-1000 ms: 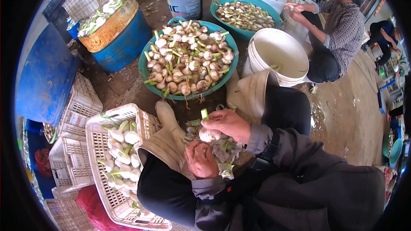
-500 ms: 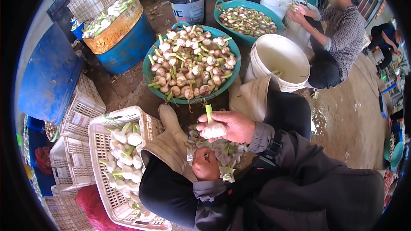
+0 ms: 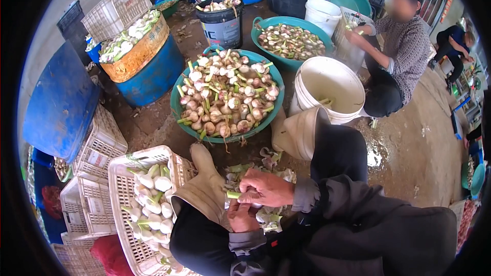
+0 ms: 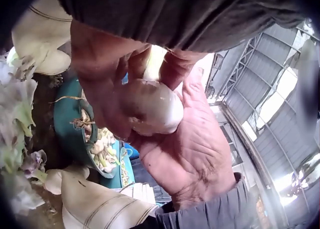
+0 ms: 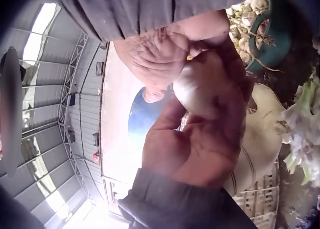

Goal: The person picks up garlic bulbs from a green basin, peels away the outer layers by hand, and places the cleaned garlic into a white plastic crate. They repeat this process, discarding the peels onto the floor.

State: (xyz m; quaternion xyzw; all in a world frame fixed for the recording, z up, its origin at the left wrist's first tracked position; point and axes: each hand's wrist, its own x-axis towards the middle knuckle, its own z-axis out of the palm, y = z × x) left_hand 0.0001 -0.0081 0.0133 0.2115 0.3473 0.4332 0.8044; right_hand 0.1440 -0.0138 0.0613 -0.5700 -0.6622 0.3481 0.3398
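Both hands are together on one garlic bulb, low in the middle of the head view. The bulb's green stem (image 3: 233, 194) points left. My right hand (image 3: 271, 189) pinches the garlic from above, and my left hand (image 3: 243, 217) curls its fingers round it from below. In the left wrist view the smooth white bulb (image 4: 160, 109) lies between the left fingers and the right palm. The right wrist view has the bulb (image 5: 195, 89) gripped by the left fingers, partly hidden by them. Peeled garlic (image 3: 153, 202) fills a white crate (image 3: 116, 184) at the left.
A green tub (image 3: 176, 107) of unpeeled garlic stands in front, with a white bucket (image 3: 330, 84) to its right. Skins (image 3: 271, 158) litter the floor between the boots (image 3: 204, 166). Blue barrels (image 3: 153, 74) stand left; a seated person (image 3: 404, 46) is at the right.
My right hand has moved down and left with the garlic, whose stem has tipped from upright to pointing left. My left hand, apart half a second ago, has joined it on the bulb.
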